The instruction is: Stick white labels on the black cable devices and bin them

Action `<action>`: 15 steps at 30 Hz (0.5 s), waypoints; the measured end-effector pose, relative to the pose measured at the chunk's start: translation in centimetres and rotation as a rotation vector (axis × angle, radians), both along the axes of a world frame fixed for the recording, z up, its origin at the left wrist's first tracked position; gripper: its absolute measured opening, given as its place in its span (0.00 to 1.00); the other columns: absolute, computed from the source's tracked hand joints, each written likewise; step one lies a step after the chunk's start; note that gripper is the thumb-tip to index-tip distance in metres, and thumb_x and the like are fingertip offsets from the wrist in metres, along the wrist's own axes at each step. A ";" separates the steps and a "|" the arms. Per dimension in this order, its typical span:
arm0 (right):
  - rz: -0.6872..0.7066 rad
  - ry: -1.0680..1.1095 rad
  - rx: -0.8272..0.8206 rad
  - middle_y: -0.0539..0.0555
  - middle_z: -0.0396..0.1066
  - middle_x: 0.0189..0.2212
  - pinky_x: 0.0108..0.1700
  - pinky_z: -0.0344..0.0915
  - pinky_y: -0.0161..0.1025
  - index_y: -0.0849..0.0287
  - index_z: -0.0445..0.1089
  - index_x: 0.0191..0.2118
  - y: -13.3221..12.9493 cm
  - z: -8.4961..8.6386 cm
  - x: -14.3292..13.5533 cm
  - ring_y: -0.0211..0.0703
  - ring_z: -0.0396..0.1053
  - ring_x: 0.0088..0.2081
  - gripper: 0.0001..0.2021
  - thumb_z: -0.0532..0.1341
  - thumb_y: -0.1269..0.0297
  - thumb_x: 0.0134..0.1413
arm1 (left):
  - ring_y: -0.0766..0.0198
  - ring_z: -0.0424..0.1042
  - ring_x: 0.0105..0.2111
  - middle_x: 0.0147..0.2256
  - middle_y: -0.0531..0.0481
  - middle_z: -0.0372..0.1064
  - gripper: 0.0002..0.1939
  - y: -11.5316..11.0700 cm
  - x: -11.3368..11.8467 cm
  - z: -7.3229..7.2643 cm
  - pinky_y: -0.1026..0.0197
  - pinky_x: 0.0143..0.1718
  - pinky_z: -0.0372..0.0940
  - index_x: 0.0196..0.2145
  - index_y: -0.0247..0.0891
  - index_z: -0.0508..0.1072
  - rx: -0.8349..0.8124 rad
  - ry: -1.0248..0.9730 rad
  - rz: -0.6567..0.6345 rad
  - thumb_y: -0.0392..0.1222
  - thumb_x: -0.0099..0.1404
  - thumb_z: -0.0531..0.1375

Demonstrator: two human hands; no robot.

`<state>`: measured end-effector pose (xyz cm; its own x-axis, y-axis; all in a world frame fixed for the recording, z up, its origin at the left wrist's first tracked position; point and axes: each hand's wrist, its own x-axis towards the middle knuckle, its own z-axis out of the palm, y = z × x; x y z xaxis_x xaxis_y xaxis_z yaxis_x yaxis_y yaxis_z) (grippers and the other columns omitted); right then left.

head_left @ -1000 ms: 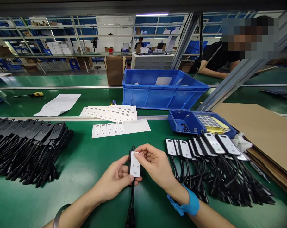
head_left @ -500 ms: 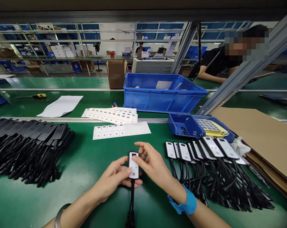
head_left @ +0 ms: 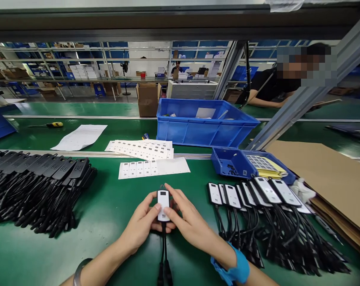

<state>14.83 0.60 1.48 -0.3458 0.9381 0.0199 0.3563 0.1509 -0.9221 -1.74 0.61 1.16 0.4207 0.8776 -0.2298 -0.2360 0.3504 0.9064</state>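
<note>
Between my two hands is a small black control box (head_left: 163, 200) with a white label on its face and black cables hanging below it. My left hand (head_left: 147, 216) grips it from the left, thumb on the label, fingers behind. My right hand (head_left: 182, 210) closes on its right side, with the thumb pressed on the label's lower part and the index finger along the top edge. Just beyond lies a sheet of white labels (head_left: 172, 167). To the right rest several labelled boxes (head_left: 268, 190) with cables; to the left, a row of boxes showing no white labels (head_left: 56, 171).
A large blue bin (head_left: 203, 129) stands behind the label sheets (head_left: 141, 149). Nearer are a small blue tray (head_left: 227, 163) with small black parts and a yellow-edged pad (head_left: 266, 166). Cardboard (head_left: 325, 171) lies at right, a screwdriver (head_left: 53, 124) at far left. A metal post (head_left: 293, 107) slants near a co-worker (head_left: 266, 87).
My right thumb has moved down the label, and my right fingers have closed around the box's side. The box sits slightly lower and further left; the camera view has tilted up a little.
</note>
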 end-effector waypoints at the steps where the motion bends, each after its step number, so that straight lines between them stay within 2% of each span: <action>1: -0.019 0.013 0.016 0.59 0.63 0.47 0.48 0.68 0.44 0.57 0.51 0.66 0.0 -0.1 -0.1 0.46 0.67 0.44 0.27 0.50 0.58 0.64 | 0.59 0.74 0.29 0.33 0.43 0.72 0.34 -0.1 0.1 -0.1 0.60 0.33 0.70 0.57 0.35 0.57 0.024 0.025 -0.005 0.59 0.62 0.62; 5: -0.092 0.023 0.080 0.57 0.69 0.40 0.44 0.71 0.44 0.59 0.58 0.61 0.0 -0.9 -0.4 0.46 0.69 0.39 0.22 0.52 0.61 0.63 | 0.59 0.74 0.28 0.32 0.44 0.72 0.35 -0.4 0.3 -0.3 0.58 0.32 0.71 0.56 0.35 0.55 0.101 0.084 -0.034 0.61 0.62 0.61; 8: -0.112 -0.033 0.161 0.60 0.69 0.43 0.47 0.70 0.47 0.59 0.58 0.61 -0.1 -1.2 -0.6 0.48 0.69 0.42 0.21 0.51 0.62 0.64 | 0.60 0.73 0.27 0.31 0.45 0.72 0.37 -0.2 0.3 -0.4 0.59 0.32 0.70 0.57 0.35 0.55 0.083 0.078 -0.027 0.61 0.61 0.62; 10: -0.081 -0.100 0.213 0.62 0.64 0.52 0.52 0.68 0.49 0.57 0.51 0.66 -0.2 -1.2 -0.6 0.51 0.67 0.49 0.27 0.54 0.62 0.63 | 0.60 0.73 0.30 0.34 0.45 0.72 0.38 0.0 0.3 -0.6 0.59 0.34 0.69 0.59 0.36 0.55 0.031 0.032 0.011 0.60 0.61 0.63; 12: -0.031 -0.188 0.272 0.62 0.58 0.57 0.55 0.65 0.50 0.55 0.43 0.68 -0.2 -0.8 -0.6 0.54 0.62 0.55 0.37 0.61 0.62 0.58 | 0.57 0.74 0.33 0.38 0.43 0.72 0.40 0.1 0.2 -0.8 0.58 0.37 0.69 0.62 0.38 0.53 -0.021 -0.038 0.031 0.60 0.61 0.63; 14: 0.005 -0.267 0.317 0.62 0.57 0.57 0.55 0.65 0.49 0.56 0.42 0.69 0.1 0.1 -0.3 0.55 0.61 0.56 0.42 0.65 0.64 0.53 | 0.54 0.74 0.36 0.41 0.41 0.72 0.42 0.5 -0.1 -0.9 0.55 0.40 0.68 0.64 0.40 0.50 -0.029 -0.072 -0.010 0.63 0.62 0.60; 15: 0.003 -0.304 0.330 0.62 0.58 0.55 0.55 0.65 0.48 0.57 0.44 0.68 0.3 0.6 0.0 0.54 0.62 0.55 0.41 0.65 0.64 0.53 | 0.53 0.74 0.38 0.42 0.40 0.72 0.42 0.7 -0.4 -0.9 0.53 0.41 0.68 0.65 0.40 0.49 0.006 -0.037 -0.041 0.64 0.63 0.58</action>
<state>14.87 0.89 2.13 -0.3853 0.8975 0.2144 0.6029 0.4208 -0.6778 -2.17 1.33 0.24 0.4649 0.8606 -0.2078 -0.2551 0.3549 0.8994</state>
